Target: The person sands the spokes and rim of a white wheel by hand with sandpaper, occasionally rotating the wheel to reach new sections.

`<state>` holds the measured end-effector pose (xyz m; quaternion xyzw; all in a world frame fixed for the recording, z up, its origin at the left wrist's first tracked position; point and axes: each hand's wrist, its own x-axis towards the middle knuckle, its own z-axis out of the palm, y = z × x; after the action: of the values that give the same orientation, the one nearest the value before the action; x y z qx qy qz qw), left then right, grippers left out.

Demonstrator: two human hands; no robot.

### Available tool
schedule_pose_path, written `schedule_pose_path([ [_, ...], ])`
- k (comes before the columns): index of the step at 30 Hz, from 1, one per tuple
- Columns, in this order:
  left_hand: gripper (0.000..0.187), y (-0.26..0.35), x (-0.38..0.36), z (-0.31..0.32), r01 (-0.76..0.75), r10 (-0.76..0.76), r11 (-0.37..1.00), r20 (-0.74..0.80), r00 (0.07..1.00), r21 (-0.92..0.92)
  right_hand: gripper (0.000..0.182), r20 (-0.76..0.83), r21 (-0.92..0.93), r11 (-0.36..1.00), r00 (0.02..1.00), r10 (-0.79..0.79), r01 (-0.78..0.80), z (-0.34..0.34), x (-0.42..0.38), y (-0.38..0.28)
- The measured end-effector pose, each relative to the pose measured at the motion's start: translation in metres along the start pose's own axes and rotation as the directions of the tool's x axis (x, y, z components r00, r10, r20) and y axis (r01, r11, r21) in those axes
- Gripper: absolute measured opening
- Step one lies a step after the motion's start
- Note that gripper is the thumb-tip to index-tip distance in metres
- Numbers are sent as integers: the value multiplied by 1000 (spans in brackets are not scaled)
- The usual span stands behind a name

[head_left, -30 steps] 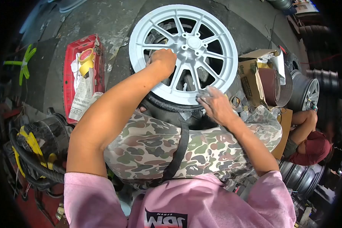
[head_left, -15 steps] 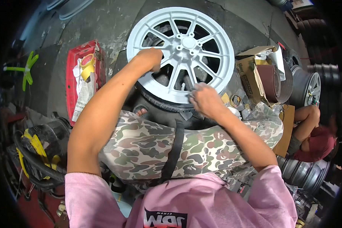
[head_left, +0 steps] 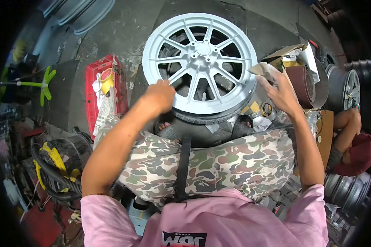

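Note:
A pale grey multi-spoke wheel rim (head_left: 200, 71) lies face up on a black tire (head_left: 212, 119). At the rim's lower left edge is my left hand (head_left: 160, 95), its fingers curled and pointing at the rim; what they hold, if anything, is hidden. Beside the rim's right edge, my right hand (head_left: 279, 88) is raised with a folded piece of greyish sandpaper (head_left: 263, 71) between thumb and fingers.
To the left sits a red crate (head_left: 90, 88) with tape and newspaper. A cardboard box (head_left: 276, 61) with a brown roll (head_left: 299, 84) stands at the right. Farther right are another wheel (head_left: 350, 88) and a person in dark red (head_left: 354, 156). A vacuum with black hose (head_left: 62, 177) is lower left.
My right hand has moved from the rim's lower edge up and right, away from the spokes. My left hand has moved down towards the rim's lower left edge. The view has shifted slightly.

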<state>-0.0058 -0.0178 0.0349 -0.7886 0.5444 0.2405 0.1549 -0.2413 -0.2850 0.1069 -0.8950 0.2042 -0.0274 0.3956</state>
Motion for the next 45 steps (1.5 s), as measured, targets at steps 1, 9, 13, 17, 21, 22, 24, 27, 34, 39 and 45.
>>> schedule_pose_path([
  [1, 41, 14, -5, 13, 41, -41, 997, -1, 999, 63, 30, -74, -99, 995, 996, -40, 32, -2, -5, 5],
  [9, 39, 93, 0, 50, 214, -170, 861, -135, 976, 461, 26, -257, -275, 939, 926, -277, 204, 3, -21, -10],
  [13, 33, 109, -2, 30, 107, -91, 949, -68, 994, 298, 26, -290, -154, 977, 939, -187, 148, -7, -38, -26],
  [17, 29, 82, -10, -10, -63, 57, 965, -32, 998, -253, 24, -255, 131, 991, 967, -6, 41, -22, -50, -35],
  [21, 35, 105, -2, 37, -185, 22, 914, -410, 912, -362, 19, -374, 88, 982, 920, -121, 165, -28, -62, -22],
  [22, 38, 119, -3, 43, -170, 23, 939, -439, 898, -298, 17, -437, 261, 936, 893, -106, 239, -25, -61, -18],
  [24, 42, 136, 2, 47, -156, 32, 961, -467, 884, -229, 13, -448, 521, 813, 894, 2, 260, -27, -66, -21],
  [27, 44, 148, 11, 47, -158, 11, 957, -513, 858, -243, 16, -398, 630, 740, 916, 47, 236, -31, -77, -20],
  [34, 42, 153, 34, 47, -98, -51, 947, -442, 895, -306, 28, -440, 724, 628, 892, 104, 284, -28, -84, -20],
  [39, 54, 122, 22, 37, -82, 34, 989, -355, 934, -122, 29, -487, 708, 645, 860, 151, 288, -22, -85, -9],
  [45, 79, 108, 35, 25, -94, 85, 995, -306, 948, -14, 27, -415, 676, 720, 889, 195, 158, -26, -87, -19],
])
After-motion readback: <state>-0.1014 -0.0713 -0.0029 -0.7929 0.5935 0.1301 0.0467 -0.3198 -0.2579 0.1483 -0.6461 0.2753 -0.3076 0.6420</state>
